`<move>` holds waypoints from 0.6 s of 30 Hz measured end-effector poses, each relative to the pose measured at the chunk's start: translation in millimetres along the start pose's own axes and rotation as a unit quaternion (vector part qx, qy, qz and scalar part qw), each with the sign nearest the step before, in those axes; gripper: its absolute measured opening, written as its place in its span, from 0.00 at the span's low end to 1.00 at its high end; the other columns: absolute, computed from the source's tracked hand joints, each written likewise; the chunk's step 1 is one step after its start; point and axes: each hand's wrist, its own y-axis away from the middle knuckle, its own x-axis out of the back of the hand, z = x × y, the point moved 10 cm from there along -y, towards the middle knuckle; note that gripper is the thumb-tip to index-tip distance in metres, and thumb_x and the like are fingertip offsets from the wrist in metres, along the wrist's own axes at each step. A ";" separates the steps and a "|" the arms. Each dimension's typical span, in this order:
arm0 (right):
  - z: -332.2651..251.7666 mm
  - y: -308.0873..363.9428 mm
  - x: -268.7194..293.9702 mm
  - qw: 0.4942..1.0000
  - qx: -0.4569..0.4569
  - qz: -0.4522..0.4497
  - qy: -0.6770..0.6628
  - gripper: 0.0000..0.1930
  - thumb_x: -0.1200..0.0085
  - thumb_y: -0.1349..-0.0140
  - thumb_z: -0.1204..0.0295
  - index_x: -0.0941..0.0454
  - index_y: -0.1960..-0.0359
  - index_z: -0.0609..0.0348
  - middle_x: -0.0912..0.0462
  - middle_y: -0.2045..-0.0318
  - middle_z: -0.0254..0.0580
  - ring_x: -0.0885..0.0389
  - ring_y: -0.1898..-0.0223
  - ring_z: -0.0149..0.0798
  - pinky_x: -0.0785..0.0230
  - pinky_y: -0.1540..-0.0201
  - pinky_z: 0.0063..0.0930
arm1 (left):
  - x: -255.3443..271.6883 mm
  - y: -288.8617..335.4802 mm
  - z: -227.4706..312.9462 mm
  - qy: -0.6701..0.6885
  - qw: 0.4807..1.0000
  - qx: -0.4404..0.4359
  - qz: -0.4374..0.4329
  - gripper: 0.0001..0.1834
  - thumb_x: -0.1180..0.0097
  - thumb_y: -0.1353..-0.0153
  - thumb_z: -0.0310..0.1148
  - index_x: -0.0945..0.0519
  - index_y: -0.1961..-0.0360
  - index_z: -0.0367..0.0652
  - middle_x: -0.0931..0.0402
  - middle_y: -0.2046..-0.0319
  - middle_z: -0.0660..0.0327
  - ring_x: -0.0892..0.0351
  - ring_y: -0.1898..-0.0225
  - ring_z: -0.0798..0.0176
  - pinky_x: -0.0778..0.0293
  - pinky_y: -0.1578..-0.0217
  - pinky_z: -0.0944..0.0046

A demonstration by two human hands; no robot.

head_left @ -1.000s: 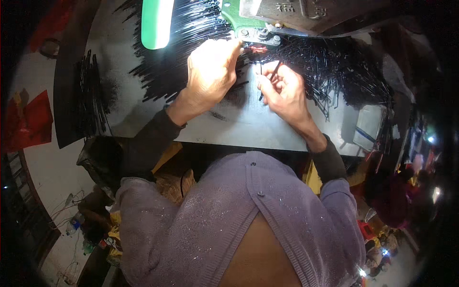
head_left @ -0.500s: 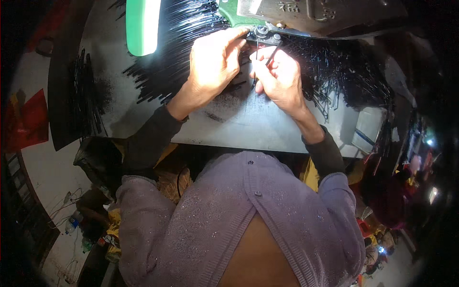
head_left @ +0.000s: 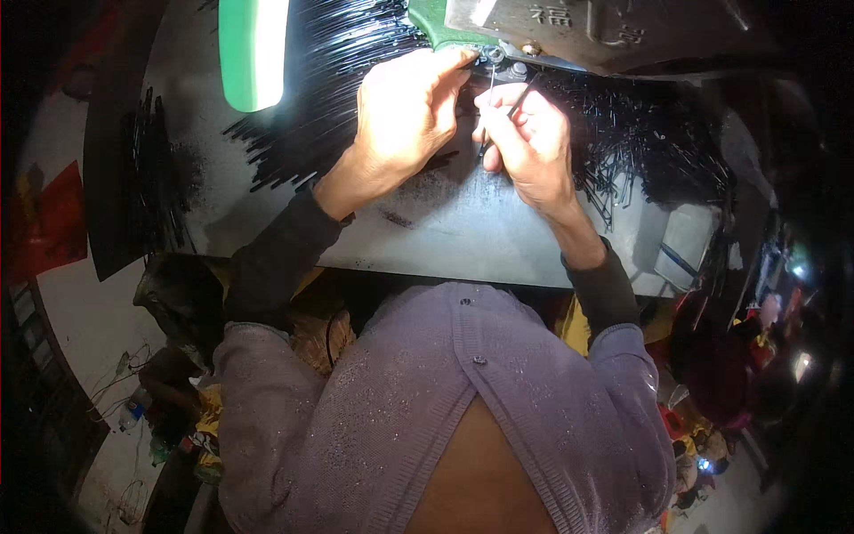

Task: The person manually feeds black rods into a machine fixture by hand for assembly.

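Following the purple cardigan (head_left: pixel 374 400) upward, we come first to two dark cuffs (head_left: pixel 294 236), both forearms slanting inward over the near edge of the pale tabletop (head_left: pixel 463 254). Out right, we spot a translucent box (head_left: pixel 688 238) near that edge. Now the hands! We have the left hand (head_left: pixel 398 111) with its back up and brightly lit, wrist nearly straight, fingers bent, thumb and index drawn together; whether they pinch anything, we cannot tell. Across from it, the right hand (head_left: pixel 532 142) turns its thumb side inward, fingers curled, and we see it gripping a slim black strip (head_left: pixel 523 96), tilted, its upper end leaning right, close to the bolted metal bracket (head_left: pixel 518 68). The left index is right beside that bracket. Past the hands, we get a spread of black strips (head_left: pixel 294 133) on the left and a tangled black heap (head_left: pixel 663 147) on the right. Farther up, a green frame (head_left: pixel 430 25) meets a metal plate (head_left: pixel 614 40), while a green-and-white panel (head_left: pixel 253 53) glares at left.
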 end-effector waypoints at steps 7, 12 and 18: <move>-7.1 -7.2 6.6 0.999 0.036 0.014 -0.006 0.03 0.49 0.40 0.76 0.25 0.67 0.62 0.23 0.80 0.36 0.27 0.85 0.23 0.35 0.83 0.15 | -1.2 -12.7 6.0 -0.028 0.999 -0.032 0.019 0.08 0.44 0.47 0.26 0.21 0.64 0.40 0.24 0.76 0.55 0.22 0.75 0.56 0.27 0.72 0.64; -4.1 -6.4 8.6 1.000 0.023 0.018 -0.006 0.03 0.49 0.40 0.76 0.25 0.67 0.62 0.23 0.79 0.36 0.27 0.85 0.22 0.35 0.82 0.15 | -2.8 -14.8 4.6 -0.027 1.000 0.008 -0.011 0.08 0.42 0.46 0.22 0.20 0.63 0.37 0.19 0.69 0.53 0.18 0.69 0.59 0.25 0.67 0.69; -3.1 -7.0 8.8 1.000 0.028 0.014 0.001 0.03 0.50 0.40 0.78 0.26 0.66 0.63 0.25 0.80 0.33 0.28 0.84 0.22 0.34 0.82 0.15 | -7.5 -9.6 18.6 -0.189 0.979 -0.057 -0.050 0.17 0.43 0.49 0.23 0.23 0.55 0.40 0.25 0.73 0.57 0.21 0.74 0.61 0.26 0.74 0.67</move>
